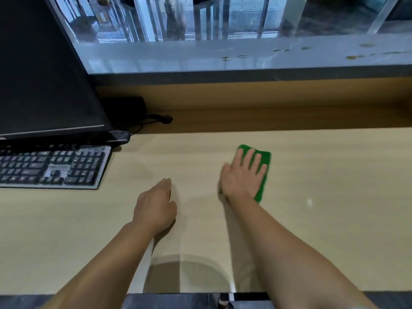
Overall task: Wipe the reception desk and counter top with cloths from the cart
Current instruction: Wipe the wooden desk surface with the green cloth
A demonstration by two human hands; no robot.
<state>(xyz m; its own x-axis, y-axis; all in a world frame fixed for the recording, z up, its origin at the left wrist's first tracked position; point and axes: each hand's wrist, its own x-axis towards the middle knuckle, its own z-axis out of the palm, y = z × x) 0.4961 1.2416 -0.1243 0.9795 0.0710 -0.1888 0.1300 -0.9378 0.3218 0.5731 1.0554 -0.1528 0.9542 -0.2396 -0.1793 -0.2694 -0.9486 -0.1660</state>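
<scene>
- The right hand lies flat on a green cloth, just right of the frame's centre. Its fingers are straight and spread, pressing the cloth to the pale wooden desk.
- The cloth is folded into a rectangle, and its far end and right edge show past the fingers.
- The left hand rests on the desk just left of centre, apart from the cloth, with fingers relaxed and holding nothing.
- A grey keyboard with dark keys sits at the left edge, below a black monitor in the upper left.
- Across the top runs the raised glossy counter top, with small brownish spots toward the upper right.
</scene>
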